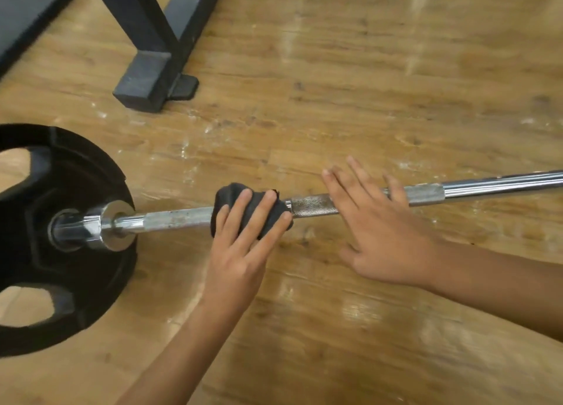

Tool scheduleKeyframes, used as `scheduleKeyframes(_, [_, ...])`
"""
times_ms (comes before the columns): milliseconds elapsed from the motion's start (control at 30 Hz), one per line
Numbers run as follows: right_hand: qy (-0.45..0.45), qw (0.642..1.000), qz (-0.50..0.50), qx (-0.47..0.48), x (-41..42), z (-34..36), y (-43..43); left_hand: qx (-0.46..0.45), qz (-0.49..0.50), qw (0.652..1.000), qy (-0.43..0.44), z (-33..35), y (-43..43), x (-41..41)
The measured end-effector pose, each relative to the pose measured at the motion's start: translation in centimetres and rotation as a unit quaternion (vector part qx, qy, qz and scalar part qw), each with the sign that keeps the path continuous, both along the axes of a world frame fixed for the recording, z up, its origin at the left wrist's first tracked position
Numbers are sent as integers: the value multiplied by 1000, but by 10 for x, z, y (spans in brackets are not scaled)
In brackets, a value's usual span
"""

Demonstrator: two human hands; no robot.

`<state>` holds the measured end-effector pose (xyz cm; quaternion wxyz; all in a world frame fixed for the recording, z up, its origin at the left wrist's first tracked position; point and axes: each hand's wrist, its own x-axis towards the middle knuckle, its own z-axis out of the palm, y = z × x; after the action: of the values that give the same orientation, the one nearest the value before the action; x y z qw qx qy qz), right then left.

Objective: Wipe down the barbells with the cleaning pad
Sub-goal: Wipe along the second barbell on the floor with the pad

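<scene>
On floor point(365, 69), barbell point(176, 219) cut off right, left hand point(240, 246) flat on cleaning pad point(231, 194), right hand point(384, 231) flat alongside.

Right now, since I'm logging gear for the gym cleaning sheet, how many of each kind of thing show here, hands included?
Hands: 2, the left hand on the pad and the right hand on the bar
Barbell: 1
Weight plate: 1
Cleaning pad: 1
Bench frame: 1
Total: 6
</scene>
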<state>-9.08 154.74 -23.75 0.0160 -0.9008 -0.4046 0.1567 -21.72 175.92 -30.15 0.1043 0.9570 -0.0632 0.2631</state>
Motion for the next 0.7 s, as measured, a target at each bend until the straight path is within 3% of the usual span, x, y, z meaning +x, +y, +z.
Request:
scheduleKeyframes(167, [-44,999,11,21,0,-13,-4,-42,66,995,-57,-11,29,-13])
scheduleKeyframes(333, [-58,998,7,14,0,-13,0,-87,81,989,-90,-19,-16,8])
scheduleKeyframes(534, [-59,998,3,5,9,-13,5,-64,89,993,-46,-17,23,-5])
scheduleKeyframes(700, [-88,996,-9,16,15,-16,10,-156,140,976,-52,-7,-6,14])
